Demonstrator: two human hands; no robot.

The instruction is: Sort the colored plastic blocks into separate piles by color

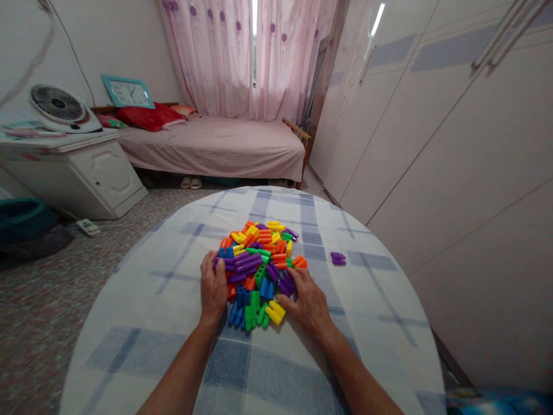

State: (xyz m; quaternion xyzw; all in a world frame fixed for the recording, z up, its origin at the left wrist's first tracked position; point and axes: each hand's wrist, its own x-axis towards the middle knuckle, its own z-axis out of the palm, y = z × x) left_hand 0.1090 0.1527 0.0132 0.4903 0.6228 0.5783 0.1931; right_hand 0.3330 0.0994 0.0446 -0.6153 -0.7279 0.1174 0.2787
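Observation:
A heap of plastic tube-shaped building pieces (259,242) in purple, orange, yellow, green and blue lies on the cloth in front of me. My left hand (212,286) is at the heap's left side, its thumb and fingers closed around the end of a row of purple pieces (244,263). On the right, my right hand (309,297) curls its fingers and thumb about another purple piece (285,282). Close to that thumb lies a yellow piece (275,312). Blue pieces (236,315) and green pieces (254,305) sit at the near edge of the heap.
One purple piece (338,258) lies apart to the right on the checked tablecloth (173,346). Beyond the round table stand a bed (216,144), a white cabinet (103,178) with a fan (60,106), and a tall wardrobe (432,144) on the right.

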